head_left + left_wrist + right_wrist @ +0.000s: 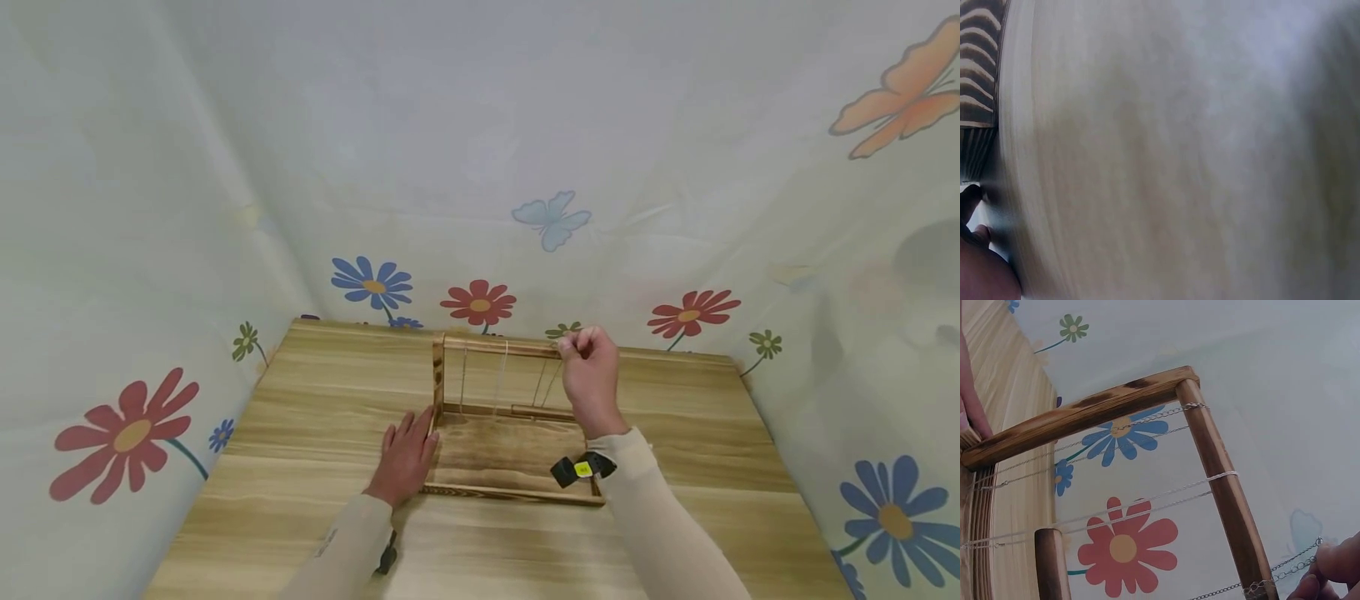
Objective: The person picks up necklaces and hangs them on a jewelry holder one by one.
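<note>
A brown wooden jewelry stand (517, 495) has a tray base, a left post and a top bar (1225, 487). At the bar's right part, my right hand (594, 379) pinches a thin chain necklace (1291, 567) between thumb and finger; the chain passes over the bar in the right wrist view. My left hand (407, 454) lies with fingers extended against the tray's left side. A silver chain (463, 379) and a white cord-like necklace (502, 375) hang looped over the bar. The stand's right post is hidden behind my right hand and wrist.
A shorter wooden rod (551, 412) lies lower across the stand's back. The wood-grain table (322, 367) holds the stand. A pale fabric backdrop (450, 150) with printed flowers and butterflies surrounds the table on the back and sides.
</note>
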